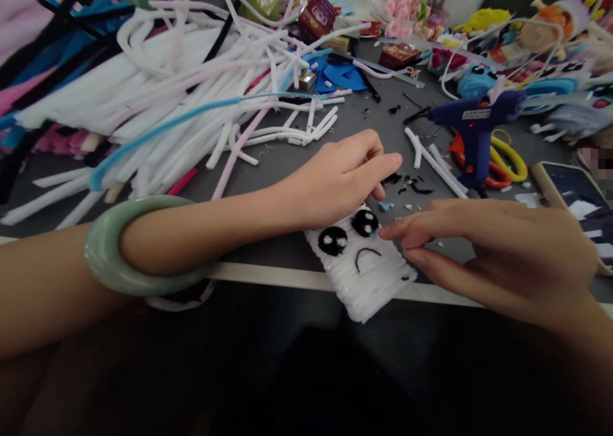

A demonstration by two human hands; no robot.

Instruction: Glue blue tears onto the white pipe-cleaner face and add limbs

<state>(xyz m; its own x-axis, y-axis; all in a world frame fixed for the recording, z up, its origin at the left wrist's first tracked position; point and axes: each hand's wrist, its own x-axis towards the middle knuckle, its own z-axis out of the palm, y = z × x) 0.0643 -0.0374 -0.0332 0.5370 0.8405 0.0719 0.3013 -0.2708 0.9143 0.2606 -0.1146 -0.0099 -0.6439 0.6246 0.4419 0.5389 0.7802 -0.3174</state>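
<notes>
Hands (335,180) (498,257) on white fuzzy figure (364,276) between.

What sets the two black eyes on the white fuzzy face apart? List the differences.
The right-hand eye sits higher and nearer the glue gun; the left-hand eye sits lower, toward the table edge. The right hand has its fingers at the right-hand eye, by a small blue bit; nothing touches the left-hand eye. The left hand rests on the white fuzzy face above them. Both eyes are round, black and fuzzy with white dots.
</notes>
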